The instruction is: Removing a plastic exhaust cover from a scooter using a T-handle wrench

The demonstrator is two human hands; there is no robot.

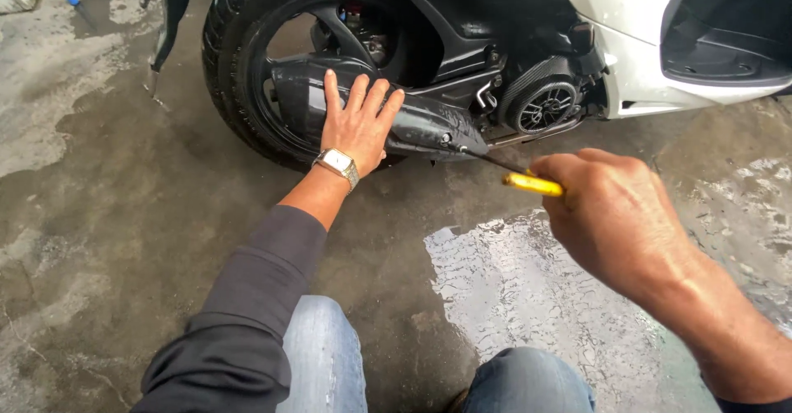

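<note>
Clearly, head view: one view only, all places given from the exhaust muffler (396, 116).
Left hand (356, 124): laid flat and open on the muffler, fingers spread; a wristwatch (337, 164) is worn.
Right hand (615, 215): closed around a yellow-handled screwdriver (532, 184), right of the muffler, its tip set at a fastener on the muffler's right end.
Step judged: a muffler fastener is being worked while the muffler is steadied.
Next move calls for: the tip kept seated.
Count: one muffler, one screwdriver, one rear wheel (239, 50) behind it, two hands, two knees below.

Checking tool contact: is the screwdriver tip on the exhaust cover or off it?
On it. The screwdriver shaft ends at a fastener on the black exhaust cover; right hand holds the handle, left hand lies flat on the cover.
</note>
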